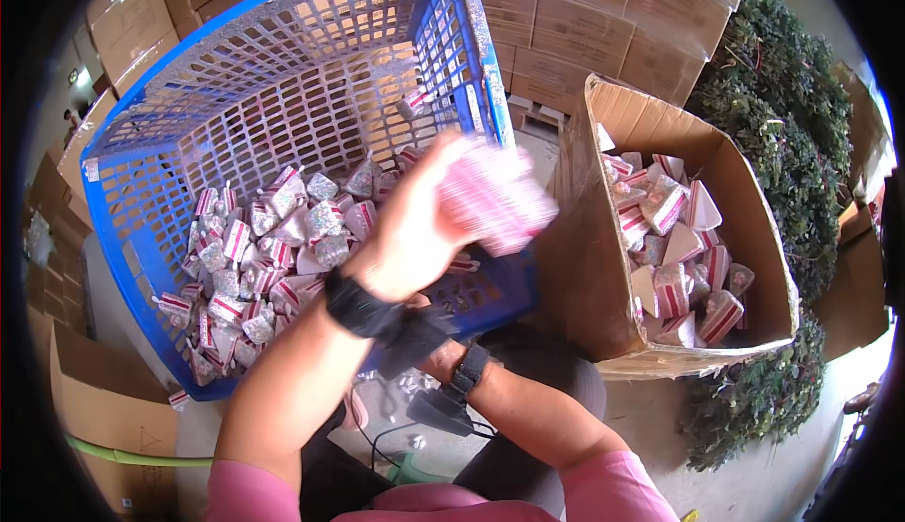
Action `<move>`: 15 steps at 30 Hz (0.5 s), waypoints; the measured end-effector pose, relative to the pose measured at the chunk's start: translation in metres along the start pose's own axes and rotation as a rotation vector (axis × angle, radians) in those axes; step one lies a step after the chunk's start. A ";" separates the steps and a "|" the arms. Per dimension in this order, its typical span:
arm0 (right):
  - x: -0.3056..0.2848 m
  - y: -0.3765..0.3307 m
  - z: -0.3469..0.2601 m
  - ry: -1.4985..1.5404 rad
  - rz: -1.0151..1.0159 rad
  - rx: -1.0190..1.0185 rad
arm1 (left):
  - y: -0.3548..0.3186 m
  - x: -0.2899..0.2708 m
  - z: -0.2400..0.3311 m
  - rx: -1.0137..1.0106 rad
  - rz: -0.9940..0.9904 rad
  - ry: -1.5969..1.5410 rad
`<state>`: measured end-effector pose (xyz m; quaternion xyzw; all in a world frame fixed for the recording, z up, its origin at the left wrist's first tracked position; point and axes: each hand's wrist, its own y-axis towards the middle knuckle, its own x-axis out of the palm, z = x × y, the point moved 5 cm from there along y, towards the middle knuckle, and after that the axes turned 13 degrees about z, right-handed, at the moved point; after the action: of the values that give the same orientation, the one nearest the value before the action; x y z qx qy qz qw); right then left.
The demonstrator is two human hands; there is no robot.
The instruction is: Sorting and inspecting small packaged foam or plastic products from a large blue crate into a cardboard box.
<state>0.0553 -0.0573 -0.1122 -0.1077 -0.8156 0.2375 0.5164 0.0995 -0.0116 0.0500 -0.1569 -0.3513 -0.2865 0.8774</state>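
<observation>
My left hand (pixel 410 230) is closed around a cake-slice ornament (pixel 500 197), pink and white striped and smeared by motion, above the right side of a blue plastic crate (pixel 132 329). Under my left wrist, my right hand (pixel 441 360) is mostly covered by a black wrist strap, so its fingers do not show. Many similar wedge-shaped ornaments (pixel 273 239), white with red bands and glittery faces, lie heaped in the crate. One more ornament (pixel 415 102) appears against the crate's right wall; whether it hangs or rests there I cannot tell.
To the right stands an open cardboard box (pixel 594 239) partly filled with the same wedges. Stacked cartons (pixel 584 27) line the back. Green artificial foliage (pixel 778 135) borders the box. Cables (pixel 377 447) dangle by my legs, and a carton (pixel 113 409) sits at lower left.
</observation>
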 end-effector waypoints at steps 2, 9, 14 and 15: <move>0.000 -0.031 -0.029 0.174 -0.271 0.020 | 0.010 0.051 -0.013 -0.099 -0.079 0.171; 0.018 -0.015 -0.035 -0.269 -0.037 -0.173 | -0.004 -0.021 0.042 0.151 0.145 0.775; 0.025 -0.027 -0.059 -0.306 0.019 -0.109 | -0.065 -0.167 0.115 0.114 0.532 1.089; 0.027 -0.028 -0.058 -0.297 0.012 -0.102 | -0.081 -0.210 0.124 0.032 0.661 1.224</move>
<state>0.0968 -0.0540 -0.0562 -0.1023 -0.8934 0.2121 0.3827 -0.1389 0.0658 -0.0050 -0.0529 0.2686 -0.0362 0.9611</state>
